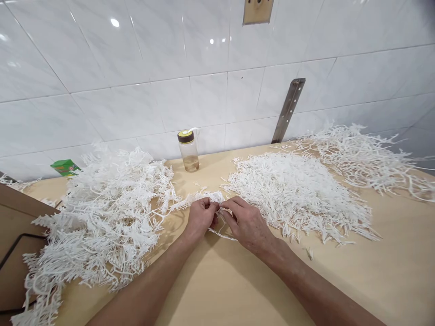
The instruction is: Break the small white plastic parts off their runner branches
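At the middle of the table, my left hand [201, 216] is closed on a white branched plastic strand [190, 199], its fingers curled around it. Facing it, my right hand [246, 221] pinches at the same strand with thumb and forefinger, the fingertips nearly meeting those of the left. The exact spot between the fingertips is too small to make out. A thin white stem hangs below both hands. To the left lies a big tangled heap of white branched strands [112, 217]. On the right spreads a flatter pile of short white pieces [299, 190].
A clear bottle [189, 154] with a dark lid and some liquid stands by the tiled wall. Long bare white stems [367, 158] lie at the far right. A green box [64, 166] sits behind the left heap. A metal bracket [288, 111] leans at the wall. Brown cardboard [16, 213] is at left.
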A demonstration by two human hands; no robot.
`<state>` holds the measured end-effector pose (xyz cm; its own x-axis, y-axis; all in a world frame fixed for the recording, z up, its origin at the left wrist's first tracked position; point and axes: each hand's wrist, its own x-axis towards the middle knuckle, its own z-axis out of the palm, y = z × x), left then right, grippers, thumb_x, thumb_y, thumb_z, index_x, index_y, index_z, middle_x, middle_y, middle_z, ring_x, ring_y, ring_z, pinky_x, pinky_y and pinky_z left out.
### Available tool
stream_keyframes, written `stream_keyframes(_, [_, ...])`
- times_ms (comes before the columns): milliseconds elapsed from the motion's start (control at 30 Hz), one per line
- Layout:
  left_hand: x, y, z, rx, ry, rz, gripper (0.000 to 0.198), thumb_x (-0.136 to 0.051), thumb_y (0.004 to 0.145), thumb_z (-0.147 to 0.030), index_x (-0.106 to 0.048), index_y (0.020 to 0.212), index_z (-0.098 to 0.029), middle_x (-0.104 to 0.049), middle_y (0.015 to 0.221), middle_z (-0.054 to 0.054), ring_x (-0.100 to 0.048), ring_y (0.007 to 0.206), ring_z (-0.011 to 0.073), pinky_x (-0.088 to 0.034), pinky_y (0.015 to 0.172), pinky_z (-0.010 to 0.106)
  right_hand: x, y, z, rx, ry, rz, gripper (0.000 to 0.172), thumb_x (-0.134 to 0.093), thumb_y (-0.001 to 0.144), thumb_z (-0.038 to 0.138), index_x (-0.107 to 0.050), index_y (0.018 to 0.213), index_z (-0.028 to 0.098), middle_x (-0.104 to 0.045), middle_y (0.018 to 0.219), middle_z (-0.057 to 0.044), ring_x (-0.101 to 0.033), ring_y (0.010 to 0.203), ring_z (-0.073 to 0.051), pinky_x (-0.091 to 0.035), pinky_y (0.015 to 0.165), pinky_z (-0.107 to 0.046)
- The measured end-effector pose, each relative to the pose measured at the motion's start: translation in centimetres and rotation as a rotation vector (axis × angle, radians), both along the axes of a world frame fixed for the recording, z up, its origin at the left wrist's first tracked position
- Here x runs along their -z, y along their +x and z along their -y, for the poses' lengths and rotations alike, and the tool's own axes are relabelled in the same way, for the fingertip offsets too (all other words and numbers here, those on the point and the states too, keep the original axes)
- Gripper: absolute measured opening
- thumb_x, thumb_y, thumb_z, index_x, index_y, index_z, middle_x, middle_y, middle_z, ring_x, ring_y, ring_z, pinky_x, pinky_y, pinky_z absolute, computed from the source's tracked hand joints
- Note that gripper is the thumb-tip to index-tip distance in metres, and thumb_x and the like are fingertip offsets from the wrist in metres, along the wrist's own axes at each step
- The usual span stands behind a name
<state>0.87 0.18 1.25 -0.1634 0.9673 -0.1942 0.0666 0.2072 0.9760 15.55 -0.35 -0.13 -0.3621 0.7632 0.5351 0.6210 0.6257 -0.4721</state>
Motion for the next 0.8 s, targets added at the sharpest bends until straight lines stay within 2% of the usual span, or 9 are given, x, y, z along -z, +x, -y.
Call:
stream_keyframes(233, [0.37, -0.09, 0.25, 0.071, 0.030, 0.012, 0.024, -0.065, 0.076, -0.031, -0.057, 0.057, -0.018, -0.055, 0.042, -0.001, -0.050, 0.037, 0.0119, -0.038, 0.039, 0.021, -0.31, 0.16, -0.14, 0.111, -0.087, 0.118, 0.009, -0.056, 0.093, 0.020, -0.064, 0.090, 0.018, -0.069, 0.096, -0.006, -0.065, 0.077, -0.018, -0.043, 0.067, -0.029])
stream_keyframes(367, [0.43, -0.12, 0.28, 0.075, 0.035, 0.008, 0.025, -0.066, 0.076, -0.034, -0.059, 0.057, -0.018, -0.055, 0.043, -0.001, -0.050, 0.037, 0.0120, -0.039, 0.039, 0.022, -0.48, 0.22, -0.06, 0.124, -0.145, 0.157, 0.009, -0.059, 0.092, 0.025, -0.064, 0.093, 0.018, -0.069, 0.095, -0.006, -0.063, 0.075, -0.018, -0.041, 0.066, -0.030])
stream_keyframes(633, [0.13, 0.05, 0.40, 0.085, 0.031, -0.023, 0.021, -0.066, 0.074, -0.029, -0.059, 0.057, -0.018, -0.055, 0.042, -0.002, -0.049, 0.035, 0.0111, -0.038, 0.038, 0.020, -0.57, 0.54, -0.75, 0.125, -0.318, -0.028, 0.016, -0.056, 0.090, 0.024, -0.065, 0.078, 0.019, -0.071, 0.076, -0.002, -0.061, 0.067, -0.016, -0.040, 0.065, -0.027])
stream_keyframes(800, [0.44, 0.06, 0.27, 0.095, 0.034, -0.033, 0.015, -0.066, 0.071, -0.026, -0.059, 0.061, -0.018, -0.054, 0.042, -0.004, -0.047, 0.034, 0.0099, -0.036, 0.037, 0.020, -0.97, 0.47, -0.77, 0.196, -0.369, -0.021, 0.024, -0.053, 0.089, 0.023, -0.058, 0.066, 0.019, -0.063, 0.060, 0.000, -0.054, 0.055, -0.015, -0.034, 0.056, -0.026])
